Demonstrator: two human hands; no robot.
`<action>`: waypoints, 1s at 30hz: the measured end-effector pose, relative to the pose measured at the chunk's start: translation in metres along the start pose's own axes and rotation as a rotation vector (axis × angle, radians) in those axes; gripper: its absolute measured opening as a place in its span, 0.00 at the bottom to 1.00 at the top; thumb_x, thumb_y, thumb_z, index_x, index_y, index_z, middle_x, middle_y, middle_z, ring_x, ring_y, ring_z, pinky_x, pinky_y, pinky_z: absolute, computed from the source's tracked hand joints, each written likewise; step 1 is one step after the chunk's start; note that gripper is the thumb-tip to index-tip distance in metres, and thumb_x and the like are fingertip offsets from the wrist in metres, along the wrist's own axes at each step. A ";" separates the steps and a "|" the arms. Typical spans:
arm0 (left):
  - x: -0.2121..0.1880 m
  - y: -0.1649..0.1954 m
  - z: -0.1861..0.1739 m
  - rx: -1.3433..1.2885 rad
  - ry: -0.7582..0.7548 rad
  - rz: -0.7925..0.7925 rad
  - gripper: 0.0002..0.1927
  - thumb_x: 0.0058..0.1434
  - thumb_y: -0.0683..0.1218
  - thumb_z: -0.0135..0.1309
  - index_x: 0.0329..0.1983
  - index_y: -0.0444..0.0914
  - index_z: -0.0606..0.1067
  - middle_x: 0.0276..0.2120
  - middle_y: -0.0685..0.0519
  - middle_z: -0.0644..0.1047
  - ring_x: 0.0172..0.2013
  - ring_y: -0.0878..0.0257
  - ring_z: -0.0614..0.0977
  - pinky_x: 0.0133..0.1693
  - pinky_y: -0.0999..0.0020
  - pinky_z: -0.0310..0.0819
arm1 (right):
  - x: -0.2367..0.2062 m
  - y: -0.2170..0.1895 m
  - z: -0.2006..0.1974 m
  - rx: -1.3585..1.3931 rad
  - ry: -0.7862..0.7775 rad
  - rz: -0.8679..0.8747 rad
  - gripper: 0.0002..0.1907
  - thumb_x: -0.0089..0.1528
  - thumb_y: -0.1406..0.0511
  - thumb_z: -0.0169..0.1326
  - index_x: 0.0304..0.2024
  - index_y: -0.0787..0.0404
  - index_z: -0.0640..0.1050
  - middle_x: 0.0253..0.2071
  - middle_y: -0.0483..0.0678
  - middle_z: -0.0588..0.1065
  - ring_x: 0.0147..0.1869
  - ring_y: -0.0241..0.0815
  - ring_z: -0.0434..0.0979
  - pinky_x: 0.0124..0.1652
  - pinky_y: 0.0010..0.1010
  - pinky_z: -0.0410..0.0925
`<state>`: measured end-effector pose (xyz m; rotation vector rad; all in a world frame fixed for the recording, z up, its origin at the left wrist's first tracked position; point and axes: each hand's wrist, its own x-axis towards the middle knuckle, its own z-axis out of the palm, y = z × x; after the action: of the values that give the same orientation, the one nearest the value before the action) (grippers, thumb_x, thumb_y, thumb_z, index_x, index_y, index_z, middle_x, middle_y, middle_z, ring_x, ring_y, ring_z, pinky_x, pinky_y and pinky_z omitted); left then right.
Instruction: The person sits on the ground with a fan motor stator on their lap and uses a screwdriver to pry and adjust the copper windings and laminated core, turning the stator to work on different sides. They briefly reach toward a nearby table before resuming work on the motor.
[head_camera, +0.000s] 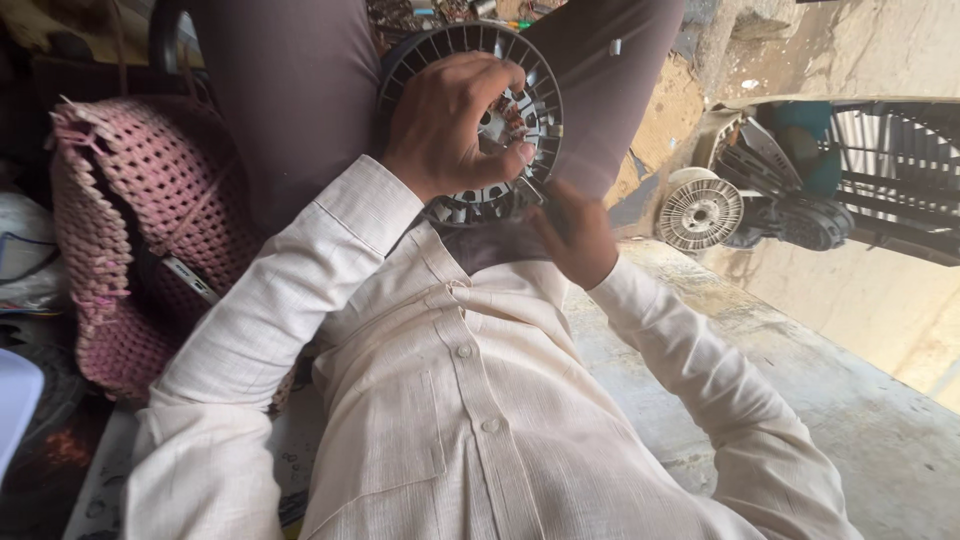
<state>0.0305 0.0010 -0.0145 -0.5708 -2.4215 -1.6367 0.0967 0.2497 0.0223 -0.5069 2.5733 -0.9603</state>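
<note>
A round dark metal motor stator with slotted rim rests on my lap, between my knees in brown trousers. My left hand lies over its face, fingers curled across the centre and gripping it. My right hand is at the stator's lower edge, blurred, fingers closed on something small and thin that I cannot make out. Copper-coloured windings show between my left fingers.
A pink woven seat stands at the left. At the right, a second, lighter slotted stator and dark fan parts lie on the concrete floor. Small scraps lie beyond my knees.
</note>
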 end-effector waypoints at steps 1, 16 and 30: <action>0.000 0.001 0.000 -0.002 0.007 0.019 0.35 0.63 0.70 0.50 0.47 0.33 0.76 0.39 0.45 0.79 0.41 0.48 0.83 0.46 0.54 0.77 | -0.003 0.004 0.004 0.045 0.003 0.000 0.12 0.63 0.68 0.60 0.47 0.64 0.74 0.31 0.52 0.75 0.32 0.50 0.77 0.34 0.35 0.69; 0.008 0.009 -0.012 -0.239 -0.054 -0.011 0.41 0.73 0.76 0.43 0.56 0.33 0.75 0.46 0.44 0.81 0.49 0.49 0.84 0.49 0.56 0.77 | 0.010 -0.014 -0.055 -0.243 -0.125 -0.110 0.04 0.64 0.67 0.59 0.41 0.61 0.81 0.26 0.55 0.77 0.27 0.54 0.78 0.30 0.41 0.69; 0.003 0.001 -0.003 -0.035 -0.031 0.080 0.38 0.69 0.72 0.45 0.48 0.31 0.78 0.44 0.42 0.81 0.47 0.47 0.84 0.51 0.53 0.77 | 0.010 -0.026 -0.042 -0.335 -0.076 -0.177 0.04 0.65 0.67 0.60 0.38 0.61 0.78 0.28 0.51 0.78 0.25 0.52 0.78 0.26 0.41 0.68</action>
<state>0.0274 -0.0009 -0.0117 -0.6936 -2.3628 -1.6529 0.0752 0.2501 0.0676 -0.8551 2.6640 -0.5467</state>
